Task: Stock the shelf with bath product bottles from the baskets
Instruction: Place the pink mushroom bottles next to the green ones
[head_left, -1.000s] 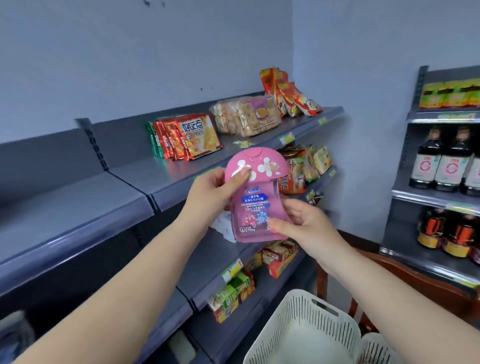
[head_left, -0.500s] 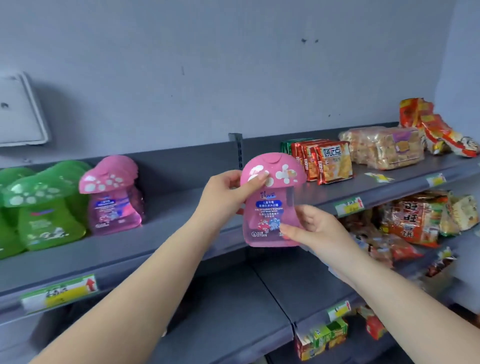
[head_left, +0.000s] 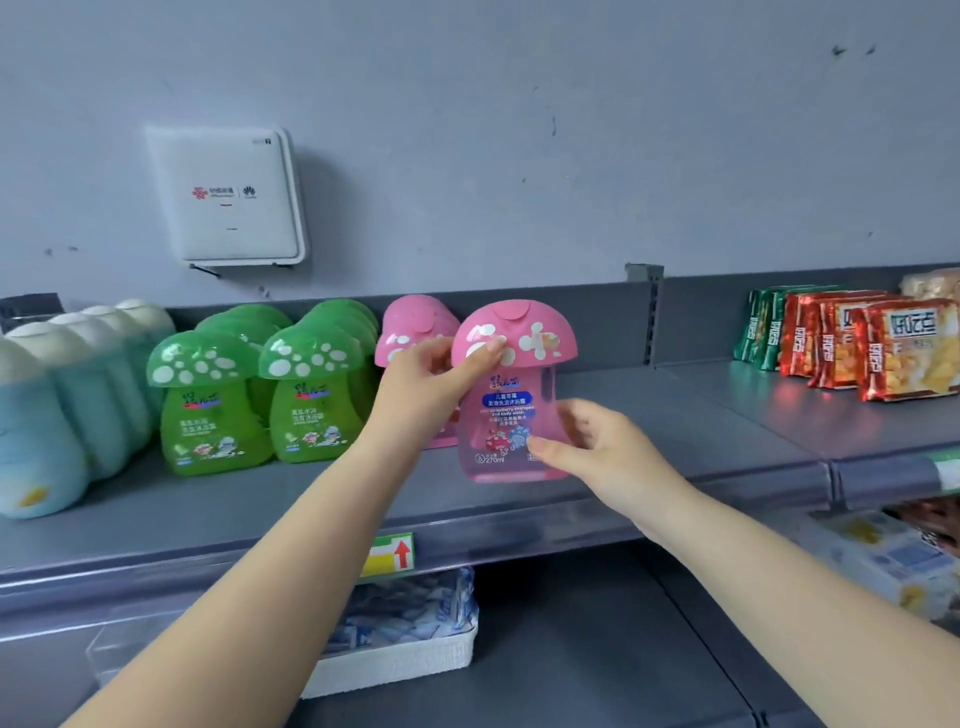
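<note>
Here my left hand (head_left: 431, 379) and right hand (head_left: 597, 447) hold the smooth pink mushroom-shaped bottle (head_left: 511, 395), maybe just above the grey metal shelf (head_left: 649, 415).

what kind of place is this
Most likely a small shop. A grey metal shelf carries rows of green mushroom-cap bottles and snack packets, with a price tag on its front edge.

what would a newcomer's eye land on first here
First, the pink mushroom-capped bath bottle at centre, held over the grey metal shelf by the left hand at its cap and the right hand at its base. Next, the green mushroom-capped bottles lined up to its left.
</note>
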